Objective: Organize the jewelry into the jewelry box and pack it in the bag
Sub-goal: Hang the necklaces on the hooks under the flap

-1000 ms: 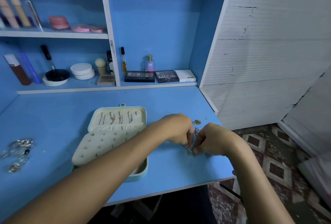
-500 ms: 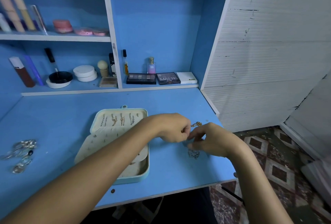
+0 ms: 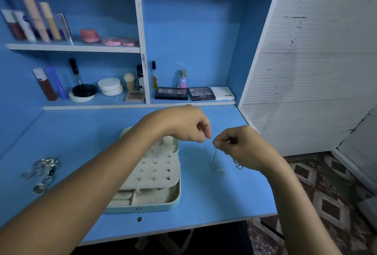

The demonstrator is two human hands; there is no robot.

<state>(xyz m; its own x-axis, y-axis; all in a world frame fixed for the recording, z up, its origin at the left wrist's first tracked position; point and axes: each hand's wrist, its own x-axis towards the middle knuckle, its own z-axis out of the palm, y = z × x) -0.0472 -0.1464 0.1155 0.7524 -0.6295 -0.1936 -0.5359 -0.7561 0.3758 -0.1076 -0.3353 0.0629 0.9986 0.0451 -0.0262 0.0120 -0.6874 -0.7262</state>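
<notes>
Two hands are working together above the desk [image 3: 204,203]: our left hand [image 3: 183,126] and right hand [image 3: 242,146] are each pinching one end of a thin silvery chain [image 3: 214,153] between thumb and fingertip, other fingers curled in. We are holding it off the surface, close to both hands, and its slack is hanging down in a blurred loop between them; whether the loop's bottom is touching the desk we cannot tell.

Handling, as we are judging it: very light, fully limp, fine-linked, so it is likely tangling and slipping easily. We are better off gripping at the ends near the clasp and keeping it slightly taut, not bunching it.

Just below the right wrist another small chain piece [image 3: 239,165] is lying on the desk. Just left of the left hand, under that forearm, the jewelry box [image 3: 163,197] is sitting open, its pegged insert [image 3: 157,171] raised over the tray. Far left of both hands a cluster of rings [image 3: 41,173] is waiting. No bag is showing.
</notes>
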